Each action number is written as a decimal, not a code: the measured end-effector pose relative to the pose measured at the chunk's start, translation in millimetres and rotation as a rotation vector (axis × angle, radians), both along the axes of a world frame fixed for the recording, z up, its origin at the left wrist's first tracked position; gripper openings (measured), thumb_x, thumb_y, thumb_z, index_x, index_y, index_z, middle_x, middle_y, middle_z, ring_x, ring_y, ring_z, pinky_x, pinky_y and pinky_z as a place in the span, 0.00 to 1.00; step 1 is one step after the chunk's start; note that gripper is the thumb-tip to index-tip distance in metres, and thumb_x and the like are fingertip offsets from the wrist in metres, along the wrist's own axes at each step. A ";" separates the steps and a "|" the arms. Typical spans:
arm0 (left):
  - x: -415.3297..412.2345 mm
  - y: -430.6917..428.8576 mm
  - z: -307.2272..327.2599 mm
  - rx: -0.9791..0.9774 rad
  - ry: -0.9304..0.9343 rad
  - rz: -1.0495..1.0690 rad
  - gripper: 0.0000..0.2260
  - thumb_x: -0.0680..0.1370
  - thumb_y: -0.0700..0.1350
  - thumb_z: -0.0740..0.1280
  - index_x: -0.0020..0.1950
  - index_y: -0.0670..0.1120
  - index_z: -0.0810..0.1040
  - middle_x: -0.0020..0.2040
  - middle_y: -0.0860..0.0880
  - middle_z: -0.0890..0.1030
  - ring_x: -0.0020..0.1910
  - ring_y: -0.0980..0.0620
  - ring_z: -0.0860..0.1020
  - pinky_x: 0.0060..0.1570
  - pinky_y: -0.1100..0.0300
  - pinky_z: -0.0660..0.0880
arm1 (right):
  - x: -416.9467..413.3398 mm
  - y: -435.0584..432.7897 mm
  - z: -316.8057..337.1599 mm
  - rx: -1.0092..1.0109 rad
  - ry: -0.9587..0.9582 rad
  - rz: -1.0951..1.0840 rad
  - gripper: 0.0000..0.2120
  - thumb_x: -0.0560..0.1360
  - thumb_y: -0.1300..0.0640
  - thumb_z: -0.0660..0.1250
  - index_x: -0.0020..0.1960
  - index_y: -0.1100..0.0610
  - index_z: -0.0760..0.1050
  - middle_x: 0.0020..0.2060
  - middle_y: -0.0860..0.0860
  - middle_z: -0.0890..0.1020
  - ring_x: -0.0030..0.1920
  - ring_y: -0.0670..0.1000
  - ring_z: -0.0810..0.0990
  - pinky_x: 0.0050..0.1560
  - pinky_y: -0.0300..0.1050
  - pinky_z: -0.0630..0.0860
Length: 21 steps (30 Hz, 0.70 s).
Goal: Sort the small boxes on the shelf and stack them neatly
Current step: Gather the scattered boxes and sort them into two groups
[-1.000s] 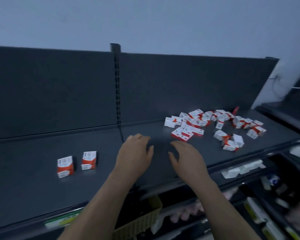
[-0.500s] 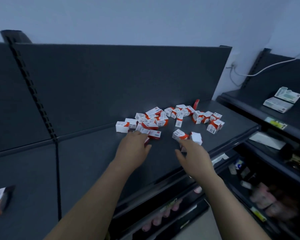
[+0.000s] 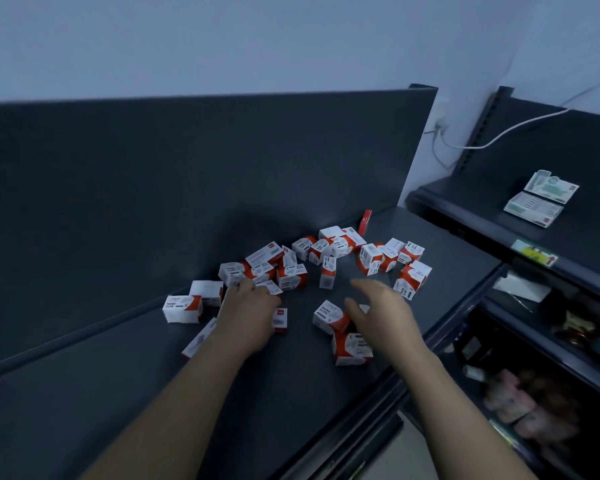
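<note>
Left hand (image 3: 248, 317) lies palm-down on the near left edge of the heap, fingers bent over one or two cartons; whether it grips any cannot be told from here. Right hand (image 3: 378, 313) hovers with fingers spread and thumb out, holding nothing, just above a tilted box (image 3: 328, 317) at the front of the heap. A second ago both hands hung over bare shelf short of the cartons; they have since travelled rightward and arrived at them, the left making contact first. Judged from this, a fresh pick-up is starting and most of the sorting is still to do. The small boxes (image 3: 326, 261), red and white, lie jumbled at every angle towards the right rear of the shelf (image 3: 118, 375), a few strays nearer the front edge, one (image 3: 182, 308) standing off to the left; no tidy stack shows among them. The shelf is dark and matt, with a dark back panel (image 3: 187, 168) rising behind and a pale wall (image 3: 257, 39) above. To the right, a neighbouring shelf (image 3: 586, 244) carries two flat packets (image 3: 541, 199), a white cable (image 3: 516, 128) trails down the wall, and lower tiers (image 3: 534, 410) hold dim, indistinct goods.
</note>
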<state>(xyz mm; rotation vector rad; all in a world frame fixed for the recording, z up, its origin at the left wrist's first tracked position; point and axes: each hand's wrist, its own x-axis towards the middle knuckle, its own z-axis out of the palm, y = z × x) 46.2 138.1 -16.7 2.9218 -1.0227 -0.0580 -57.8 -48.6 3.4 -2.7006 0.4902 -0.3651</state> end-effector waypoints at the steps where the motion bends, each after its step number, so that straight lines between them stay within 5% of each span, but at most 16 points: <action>1: 1.5 -3.8 1.6 -0.009 0.027 0.006 0.17 0.76 0.53 0.65 0.65 0.54 0.74 0.64 0.51 0.74 0.64 0.47 0.64 0.63 0.53 0.63 | 4.9 -5.0 -0.1 0.008 -0.002 0.001 0.21 0.78 0.51 0.63 0.70 0.52 0.69 0.66 0.49 0.75 0.63 0.50 0.74 0.60 0.44 0.72; 7: 15.0 -36.1 16.7 -0.273 0.094 0.118 0.20 0.75 0.55 0.66 0.66 0.52 0.72 0.62 0.49 0.74 0.63 0.48 0.68 0.61 0.54 0.67 | 35.2 -42.4 8.6 0.040 -0.029 0.034 0.18 0.78 0.54 0.62 0.68 0.54 0.71 0.63 0.51 0.77 0.59 0.51 0.77 0.55 0.44 0.74; 11: 26.4 -70.9 34.7 -0.429 0.150 0.153 0.20 0.76 0.52 0.67 0.67 0.49 0.70 0.62 0.48 0.71 0.57 0.50 0.72 0.56 0.57 0.71 | 62.3 -79.8 14.5 0.037 -0.026 0.110 0.08 0.78 0.57 0.61 0.54 0.54 0.78 0.53 0.53 0.81 0.54 0.55 0.78 0.50 0.46 0.74; 15: 38.1 -107.1 47.0 -0.475 0.161 0.211 0.20 0.77 0.51 0.67 0.67 0.49 0.70 0.64 0.48 0.69 0.56 0.51 0.74 0.53 0.59 0.72 | 98.6 -125.1 14.5 0.029 0.016 0.148 0.16 0.78 0.58 0.62 0.64 0.56 0.75 0.62 0.54 0.77 0.60 0.54 0.76 0.60 0.48 0.73; 21: 51.1 -142.4 45.5 -0.558 0.176 0.316 0.20 0.77 0.50 0.66 0.68 0.48 0.70 0.62 0.49 0.68 0.51 0.51 0.74 0.47 0.60 0.72 | 155.5 -164.0 11.2 0.027 0.194 0.237 0.21 0.76 0.57 0.66 0.68 0.54 0.71 0.64 0.55 0.76 0.60 0.54 0.75 0.60 0.48 0.73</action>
